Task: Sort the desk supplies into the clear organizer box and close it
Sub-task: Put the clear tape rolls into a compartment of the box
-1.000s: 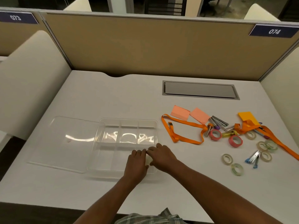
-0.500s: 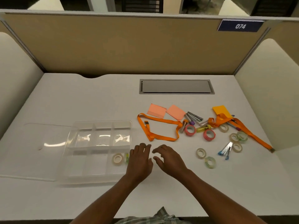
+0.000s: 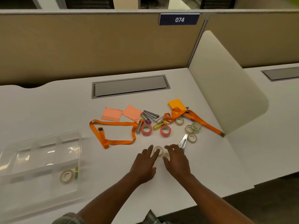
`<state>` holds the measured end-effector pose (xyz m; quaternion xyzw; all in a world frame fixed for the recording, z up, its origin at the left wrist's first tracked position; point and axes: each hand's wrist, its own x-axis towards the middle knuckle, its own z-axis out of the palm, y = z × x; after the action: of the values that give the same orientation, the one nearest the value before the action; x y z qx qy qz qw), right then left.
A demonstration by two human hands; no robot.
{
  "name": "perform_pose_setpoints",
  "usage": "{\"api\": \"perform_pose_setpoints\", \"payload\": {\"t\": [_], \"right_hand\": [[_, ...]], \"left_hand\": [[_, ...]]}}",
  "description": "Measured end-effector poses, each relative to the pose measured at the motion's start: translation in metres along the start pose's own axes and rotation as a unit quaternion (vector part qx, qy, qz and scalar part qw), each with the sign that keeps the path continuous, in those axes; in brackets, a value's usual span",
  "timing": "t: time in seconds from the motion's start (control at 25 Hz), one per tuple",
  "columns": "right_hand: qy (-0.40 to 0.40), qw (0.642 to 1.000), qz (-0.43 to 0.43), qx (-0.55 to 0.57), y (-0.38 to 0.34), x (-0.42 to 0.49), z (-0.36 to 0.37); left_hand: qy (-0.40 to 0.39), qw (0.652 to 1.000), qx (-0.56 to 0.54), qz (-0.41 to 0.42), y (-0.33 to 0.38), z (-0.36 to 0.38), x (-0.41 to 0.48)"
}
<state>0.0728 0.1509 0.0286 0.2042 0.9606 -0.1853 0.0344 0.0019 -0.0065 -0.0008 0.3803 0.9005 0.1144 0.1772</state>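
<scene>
The clear organizer box [image 3: 68, 138] lies open at the left, blurred, with one tape roll [image 3: 66, 176] and a small green item [image 3: 76, 172] in its near right compartment. My left hand [image 3: 144, 164] lies flat on the desk, its fingertips touching a clear tape roll [image 3: 158, 149]. My right hand [image 3: 177, 160] hovers beside it with fingers spread over a second, greenish tape roll [image 3: 166, 154] that is mostly hidden. Neither hand grips anything.
Beyond the hands lie two pink tape rolls [image 3: 146, 129], an orange lanyard [image 3: 113, 126], a second orange lanyard [image 3: 202, 121], pink sticky notes [image 3: 111, 114], an orange note pad [image 3: 176, 104], staplers, several clear tape rolls [image 3: 192, 137] and blue clips [image 3: 182, 141]. A white divider [image 3: 226, 88] stands at the right.
Both hands left the organizer box, where a tape roll now lies, and moved right to the two tape rolls near the clips. The view swung right.
</scene>
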Motion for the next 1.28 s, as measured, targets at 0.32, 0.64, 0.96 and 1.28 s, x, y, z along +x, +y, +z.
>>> {"api": "perform_pose_setpoints", "payload": {"t": [0.32, 0.64, 0.96, 1.28], "right_hand": [[-0.120, 0.990, -0.027, -0.074, 0.031, 0.002, 0.015], [-0.085, 0.981, 0.066, 0.164, -0.006, 0.006, 0.013], [-0.182, 0.863, 0.112, 0.457, -0.135, 0.006, 0.015], [-0.202, 0.922, -0.102, 0.315, -0.285, -0.013, 0.052]], "left_hand": [[-0.016, 0.998, 0.059, -0.015, 0.013, 0.014, 0.018], [0.051, 0.993, -0.082, -0.070, -0.018, -0.004, -0.021], [0.223, 0.909, -0.295, -0.193, -0.088, -0.068, -0.091], [0.299, 0.894, -0.235, -0.236, -0.188, -0.086, -0.191]]}}
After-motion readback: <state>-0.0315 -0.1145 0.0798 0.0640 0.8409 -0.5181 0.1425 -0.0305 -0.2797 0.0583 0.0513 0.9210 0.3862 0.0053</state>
